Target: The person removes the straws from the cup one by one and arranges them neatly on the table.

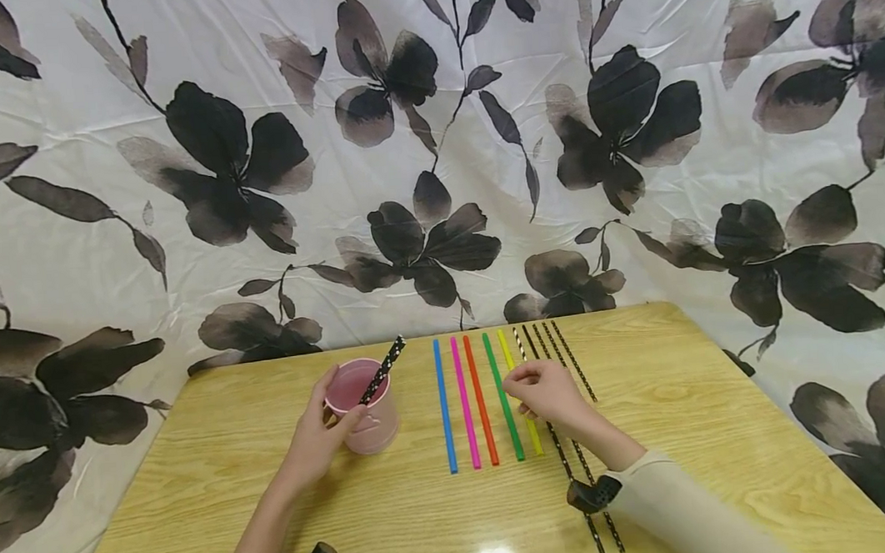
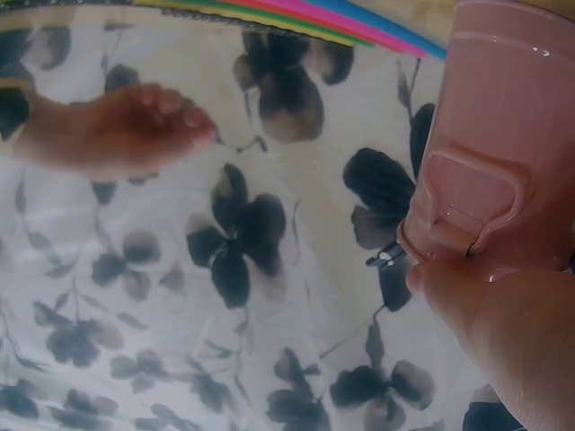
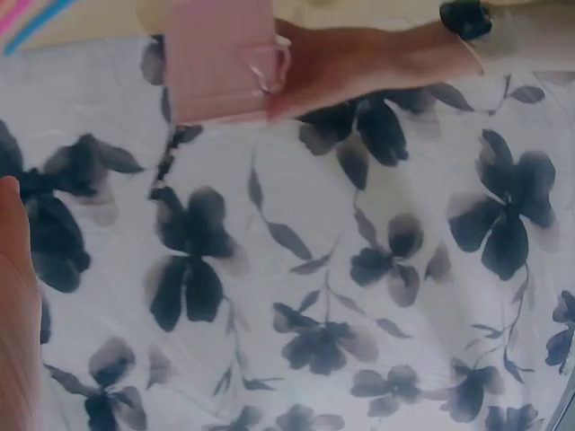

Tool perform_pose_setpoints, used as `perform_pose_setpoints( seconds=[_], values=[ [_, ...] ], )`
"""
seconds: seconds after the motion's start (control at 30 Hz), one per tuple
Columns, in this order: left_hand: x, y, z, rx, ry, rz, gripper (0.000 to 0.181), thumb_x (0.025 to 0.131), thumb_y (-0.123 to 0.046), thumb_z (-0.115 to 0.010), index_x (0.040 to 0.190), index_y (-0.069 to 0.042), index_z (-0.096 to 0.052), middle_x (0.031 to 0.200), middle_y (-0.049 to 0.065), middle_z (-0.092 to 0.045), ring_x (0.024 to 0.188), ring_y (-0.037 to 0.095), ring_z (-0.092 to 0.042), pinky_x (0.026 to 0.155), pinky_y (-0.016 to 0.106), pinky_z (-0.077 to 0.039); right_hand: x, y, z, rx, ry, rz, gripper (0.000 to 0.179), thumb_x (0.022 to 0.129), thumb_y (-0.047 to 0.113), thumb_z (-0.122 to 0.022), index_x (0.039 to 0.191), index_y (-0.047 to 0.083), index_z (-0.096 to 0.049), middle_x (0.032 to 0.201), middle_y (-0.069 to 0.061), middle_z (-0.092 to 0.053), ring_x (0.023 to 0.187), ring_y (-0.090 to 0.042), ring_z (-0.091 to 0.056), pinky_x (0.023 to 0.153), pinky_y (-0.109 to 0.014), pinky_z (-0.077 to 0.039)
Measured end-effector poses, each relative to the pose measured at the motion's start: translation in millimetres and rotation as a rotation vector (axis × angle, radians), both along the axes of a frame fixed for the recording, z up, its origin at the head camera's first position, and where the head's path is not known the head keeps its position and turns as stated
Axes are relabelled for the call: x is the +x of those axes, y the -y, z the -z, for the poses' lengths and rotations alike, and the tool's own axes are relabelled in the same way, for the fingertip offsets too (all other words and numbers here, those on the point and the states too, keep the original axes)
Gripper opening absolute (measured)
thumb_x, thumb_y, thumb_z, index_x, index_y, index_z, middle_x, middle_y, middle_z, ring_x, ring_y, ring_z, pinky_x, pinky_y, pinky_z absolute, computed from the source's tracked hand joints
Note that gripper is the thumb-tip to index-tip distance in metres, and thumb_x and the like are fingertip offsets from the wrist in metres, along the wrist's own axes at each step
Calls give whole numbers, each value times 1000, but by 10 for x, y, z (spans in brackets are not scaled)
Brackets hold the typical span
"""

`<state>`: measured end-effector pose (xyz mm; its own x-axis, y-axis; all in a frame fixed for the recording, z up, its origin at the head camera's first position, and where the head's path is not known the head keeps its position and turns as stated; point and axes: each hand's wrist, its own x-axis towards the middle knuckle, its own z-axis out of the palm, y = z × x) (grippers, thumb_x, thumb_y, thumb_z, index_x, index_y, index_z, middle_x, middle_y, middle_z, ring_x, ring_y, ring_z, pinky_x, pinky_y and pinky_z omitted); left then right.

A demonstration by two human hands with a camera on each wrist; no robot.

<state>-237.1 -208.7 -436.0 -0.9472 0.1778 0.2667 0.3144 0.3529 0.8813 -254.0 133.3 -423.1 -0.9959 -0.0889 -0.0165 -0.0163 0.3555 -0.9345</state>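
Note:
A small pink bucket [image 1: 372, 430] stands on the table's left half, and my left hand [image 1: 317, 437] grips it at the side and rim. Black white-dotted paper straws [image 1: 383, 370] lean out of it to the right; their exact number cannot be told. In the left wrist view the bucket [image 2: 503, 108] shows a small handle, with my left thumb [image 2: 476, 301] at its rim. My right hand [image 1: 550, 394] hovers over the straw row, fingers loosely curled and nothing visible in them. Nearest to it are a yellow straw [image 1: 535, 439] and a green straw [image 1: 503, 398].
Left of the green straw lie a red straw [image 1: 481, 400], a pink straw [image 1: 465, 401] and a blue straw [image 1: 445, 406]. Several black patterned straws [image 1: 573, 361] lie to the right, partly under my right arm. A floral cloth [image 1: 420, 144] hangs behind the wooden table [image 1: 224, 413].

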Motion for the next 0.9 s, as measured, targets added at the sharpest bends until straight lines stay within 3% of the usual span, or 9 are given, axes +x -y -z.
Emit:
perform_pose_setpoints(
  seconds=[0.13,0.33,0.4,0.53,0.63,0.9],
  values=[
    [12,-3,12,13,19,-19,76,83,-30,-61,141,-11,-15,137,18,-25,123,36,-28,97,50,-26,-88,314,-124,-36,-39,-63,13,81,19,-64,89,8,-65,83,-11,-60,60,-25,-60,52,-40,-51],
    [-89,64,188,8,11,-32,75,82,-35,-61,141,-19,-16,137,11,-27,123,30,-31,98,48,-27,-167,730,-245,-88,-70,-125,18,81,20,-64,95,8,-65,86,-7,-61,63,-21,-61,52,-33,-52],
    [-92,65,193,-1,4,-35,75,82,-35,-60,141,-18,-16,137,10,-27,122,29,-31,97,48,-27,-140,843,-329,-124,-66,-142,20,82,16,-63,98,5,-64,89,-10,-61,65,-23,-61,53,-33,-52],
    [-102,61,190,-15,4,-45,75,82,-37,-60,141,-21,-16,137,9,-27,123,28,-31,98,48,-26,-223,1043,-300,-192,-59,-136,23,80,16,-65,101,5,-63,92,-11,-62,67,-28,-62,55,-37,-52],
    [-124,69,216,-16,8,-49,74,81,-38,-60,140,-24,-17,137,8,-28,123,27,-31,98,47,-26,-340,1167,-173,-237,-73,-111,27,78,19,-67,102,7,-63,90,-6,-63,66,-25,-63,53,-34,-52],
    [-122,73,218,-6,2,-47,75,81,-38,-61,140,-23,-17,135,8,-30,121,26,-33,98,47,-28,-390,1398,-137,-305,-99,-40,26,74,19,-72,96,7,-65,83,-4,-64,60,-23,-62,51,-37,-52]
  ],
)
